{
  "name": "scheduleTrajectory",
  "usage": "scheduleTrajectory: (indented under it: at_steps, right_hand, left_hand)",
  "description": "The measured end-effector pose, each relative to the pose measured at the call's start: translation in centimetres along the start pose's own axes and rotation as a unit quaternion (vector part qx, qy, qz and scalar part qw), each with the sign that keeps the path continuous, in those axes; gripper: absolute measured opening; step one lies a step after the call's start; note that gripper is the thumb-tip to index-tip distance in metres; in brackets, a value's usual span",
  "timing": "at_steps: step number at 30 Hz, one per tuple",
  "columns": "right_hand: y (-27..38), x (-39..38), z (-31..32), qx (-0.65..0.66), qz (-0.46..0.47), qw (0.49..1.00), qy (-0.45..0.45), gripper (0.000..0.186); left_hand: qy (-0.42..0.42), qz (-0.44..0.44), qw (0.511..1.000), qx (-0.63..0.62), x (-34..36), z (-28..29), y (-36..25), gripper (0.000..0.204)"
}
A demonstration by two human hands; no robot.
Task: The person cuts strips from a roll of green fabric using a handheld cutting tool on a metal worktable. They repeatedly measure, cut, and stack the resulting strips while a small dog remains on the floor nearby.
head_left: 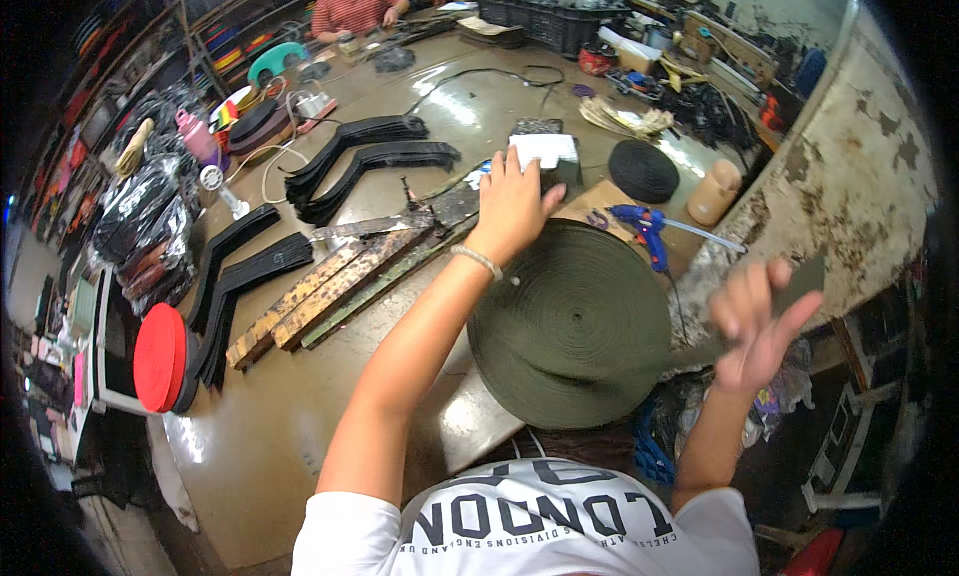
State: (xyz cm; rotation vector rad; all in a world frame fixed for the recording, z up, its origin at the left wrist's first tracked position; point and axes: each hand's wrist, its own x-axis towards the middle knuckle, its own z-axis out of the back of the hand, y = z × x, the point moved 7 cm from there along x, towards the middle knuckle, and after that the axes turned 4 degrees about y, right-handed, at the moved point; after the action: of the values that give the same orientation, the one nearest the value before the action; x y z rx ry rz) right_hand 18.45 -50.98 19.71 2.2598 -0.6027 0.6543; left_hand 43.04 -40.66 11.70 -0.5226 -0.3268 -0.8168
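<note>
A large roll of olive-green webbing [559, 316] lies at the table's near edge, in front of my body. A free length of it runs off to the right into my right hand [754, 326], which is raised beyond the table edge and somewhat blurred. That hand is closed on the strap, and its end [802, 279] stands up past the fingers. My left hand [511, 208] is stretched out flat just behind the roll, with fingers apart. Its fingertips are at a white block [544, 150] at the far end of a jig of wooden and metal bars [350, 276].
Bundles of cut black strips [370, 156] lie left of the bars. A red webbing roll [160, 358] stands at the left edge. A blue glue gun [644, 234], a black roll [643, 170] and a tan cylinder [715, 192] are at right. A person in red [358, 11] sits across the table.
</note>
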Motion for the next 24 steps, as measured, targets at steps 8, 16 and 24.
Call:
scheduleTrajectory:
  at_steps: [8, 16, 24]
  right_hand:
    - [-6.1, -21.8, 3.8, 0.089, -0.149, 0.944, -0.280, 0.063]
    - [-7.4, -25.5, 7.4, -0.192, -0.135, 0.946, -0.224, 0.034]
    - [-5.4, -27.5, 9.8, -0.331, -0.162, 0.861, -0.350, 0.033]
  left_hand:
    - [0.285, -0.135, 0.949, 0.000, -13.6, -4.1, -0.6, 0.059]
    - [0.255, -0.045, 0.966, -0.001, -17.1, -2.2, 0.8, 0.058]
    - [0.196, 0.049, 0.979, 0.038, -20.1, -1.1, 1.4, 0.055]
